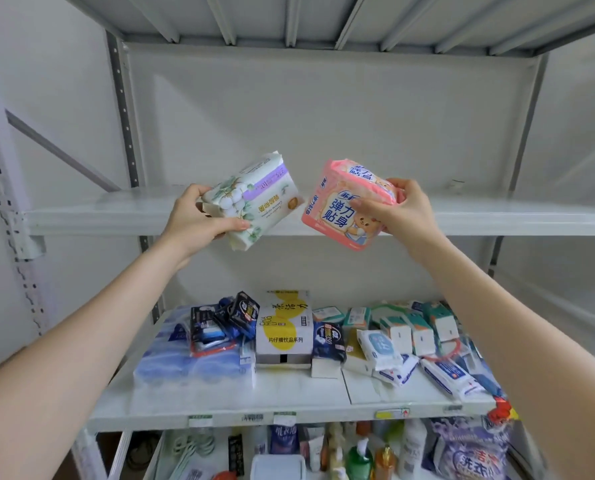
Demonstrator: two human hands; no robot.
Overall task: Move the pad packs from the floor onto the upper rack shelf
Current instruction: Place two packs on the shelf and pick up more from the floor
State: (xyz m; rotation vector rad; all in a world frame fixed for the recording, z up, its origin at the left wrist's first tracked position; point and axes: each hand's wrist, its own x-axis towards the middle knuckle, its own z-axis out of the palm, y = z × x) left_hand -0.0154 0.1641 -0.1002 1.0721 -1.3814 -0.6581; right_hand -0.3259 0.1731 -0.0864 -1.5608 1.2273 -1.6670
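My left hand (199,216) grips a white pad pack with a cotton-flower print and a purple stripe (254,199), tilted, held in front of the upper rack shelf (116,213). My right hand (400,209) grips a pink pad pack with a bear picture (341,209), also tilted, level with the shelf's front edge. Both packs hang in the air close to each other, just before the shelf and not resting on it. The upper shelf surface that shows is bare. The floor is out of view.
The shelf below (289,400) holds several tissue packs, dark pad packs, a white-and-yellow box (284,327) and wipes. Bottles and a detergent bag (469,452) stand on the lowest shelf. Perforated grey uprights (126,116) frame the rack; another shelf runs overhead.
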